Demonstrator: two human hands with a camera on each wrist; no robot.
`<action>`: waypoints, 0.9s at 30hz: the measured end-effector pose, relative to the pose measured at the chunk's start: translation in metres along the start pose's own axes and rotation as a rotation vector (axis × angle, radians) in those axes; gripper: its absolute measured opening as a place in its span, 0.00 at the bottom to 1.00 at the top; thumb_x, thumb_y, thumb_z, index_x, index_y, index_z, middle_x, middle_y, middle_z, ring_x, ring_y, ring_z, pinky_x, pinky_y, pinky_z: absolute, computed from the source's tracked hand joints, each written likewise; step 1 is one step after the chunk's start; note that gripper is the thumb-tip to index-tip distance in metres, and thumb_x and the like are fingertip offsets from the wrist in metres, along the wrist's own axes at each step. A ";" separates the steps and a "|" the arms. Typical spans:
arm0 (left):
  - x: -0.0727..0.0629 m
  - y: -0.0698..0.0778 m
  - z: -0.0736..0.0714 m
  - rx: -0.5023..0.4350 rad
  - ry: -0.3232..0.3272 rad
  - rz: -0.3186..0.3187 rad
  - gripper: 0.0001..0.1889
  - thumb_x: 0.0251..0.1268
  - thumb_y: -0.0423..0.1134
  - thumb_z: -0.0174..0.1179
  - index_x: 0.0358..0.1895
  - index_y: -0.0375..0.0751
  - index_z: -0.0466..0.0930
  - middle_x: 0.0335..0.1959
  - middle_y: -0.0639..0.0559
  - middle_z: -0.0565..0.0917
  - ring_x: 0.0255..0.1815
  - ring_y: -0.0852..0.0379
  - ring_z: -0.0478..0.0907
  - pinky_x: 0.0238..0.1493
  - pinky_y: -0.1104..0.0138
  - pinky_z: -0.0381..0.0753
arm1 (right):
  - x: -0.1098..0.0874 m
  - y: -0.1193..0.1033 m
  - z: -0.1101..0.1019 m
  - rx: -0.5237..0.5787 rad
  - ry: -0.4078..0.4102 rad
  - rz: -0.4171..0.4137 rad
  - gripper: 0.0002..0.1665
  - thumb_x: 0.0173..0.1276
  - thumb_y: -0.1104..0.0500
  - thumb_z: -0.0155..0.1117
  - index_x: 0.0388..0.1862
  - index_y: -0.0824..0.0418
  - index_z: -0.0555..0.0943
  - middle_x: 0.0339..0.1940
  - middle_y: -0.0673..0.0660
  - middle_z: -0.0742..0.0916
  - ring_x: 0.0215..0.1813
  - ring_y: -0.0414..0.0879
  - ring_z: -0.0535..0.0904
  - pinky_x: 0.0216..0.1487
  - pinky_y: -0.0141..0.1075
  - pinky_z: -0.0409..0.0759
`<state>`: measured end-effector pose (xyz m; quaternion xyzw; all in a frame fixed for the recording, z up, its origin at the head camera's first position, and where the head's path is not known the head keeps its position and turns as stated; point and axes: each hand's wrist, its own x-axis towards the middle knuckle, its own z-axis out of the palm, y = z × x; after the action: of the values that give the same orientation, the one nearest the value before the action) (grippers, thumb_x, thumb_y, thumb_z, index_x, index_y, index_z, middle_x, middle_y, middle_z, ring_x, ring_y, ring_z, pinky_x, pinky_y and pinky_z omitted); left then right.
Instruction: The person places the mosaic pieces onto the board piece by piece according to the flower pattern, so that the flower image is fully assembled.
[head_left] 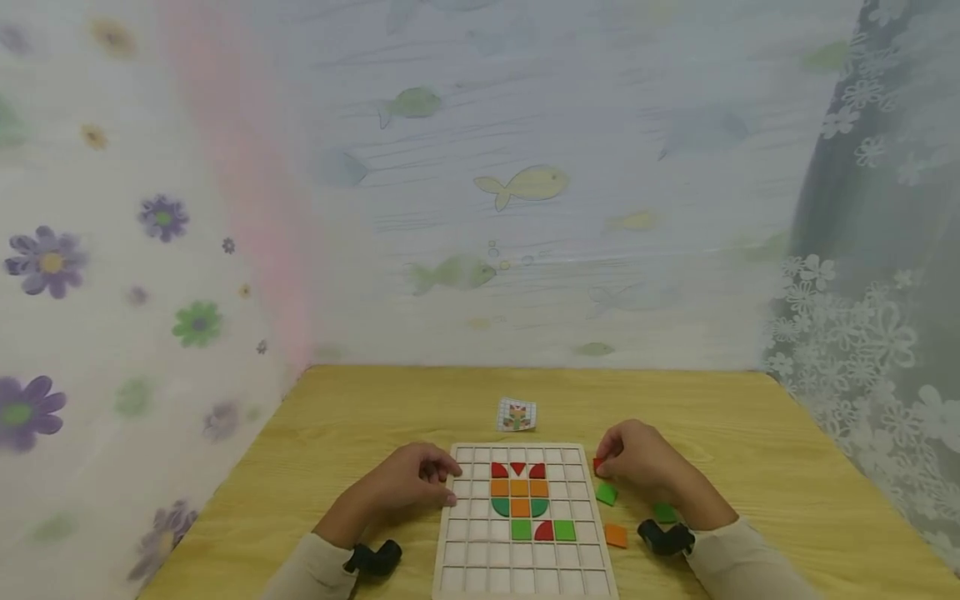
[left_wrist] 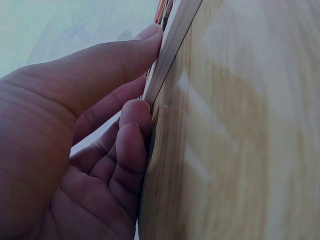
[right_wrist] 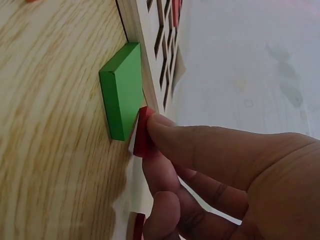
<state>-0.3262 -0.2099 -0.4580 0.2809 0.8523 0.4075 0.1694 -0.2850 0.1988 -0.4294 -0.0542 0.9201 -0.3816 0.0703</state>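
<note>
The left hand (head_left: 412, 482), thumb and forefinger apart, rests at the left edge of the board (head_left: 477, 530). Just off the right edge, the right hand (head_left: 637, 454) pinches a red tile (right_wrist: 145, 136) near a green tile (right_wrist: 122, 97). The table (head_left: 360, 408) spreads well past both edges. Red, orange and green pieces (head_left: 520, 488) fill middle cells.

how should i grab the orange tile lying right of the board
Pinch the orange tile by its near and far edges, coming from above and the right, probably with the right hand once the red piece is out of it. The tile lies flat; its left edge sits close to the board, leaving little finger room, while those two edges look clear.
</note>
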 end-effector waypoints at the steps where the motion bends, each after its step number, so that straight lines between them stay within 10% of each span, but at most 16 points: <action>1: -0.002 -0.001 -0.001 0.002 0.003 -0.007 0.17 0.59 0.49 0.77 0.51 0.54 0.88 0.39 0.53 0.82 0.37 0.57 0.76 0.39 0.66 0.78 | 0.001 -0.001 0.002 0.012 -0.005 -0.002 0.07 0.62 0.64 0.77 0.33 0.60 0.85 0.31 0.53 0.85 0.35 0.47 0.77 0.37 0.39 0.78; 27: -0.004 0.004 -0.002 0.002 0.007 -0.004 0.17 0.60 0.48 0.77 0.51 0.53 0.88 0.40 0.52 0.82 0.38 0.55 0.76 0.39 0.66 0.78 | -0.002 -0.027 0.009 -0.018 0.047 -0.011 0.04 0.67 0.61 0.73 0.32 0.55 0.87 0.28 0.50 0.86 0.33 0.45 0.78 0.35 0.38 0.78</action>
<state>-0.3223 -0.2114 -0.4536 0.2779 0.8538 0.4073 0.1670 -0.2805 0.1737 -0.4159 -0.0510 0.9245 -0.3750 0.0458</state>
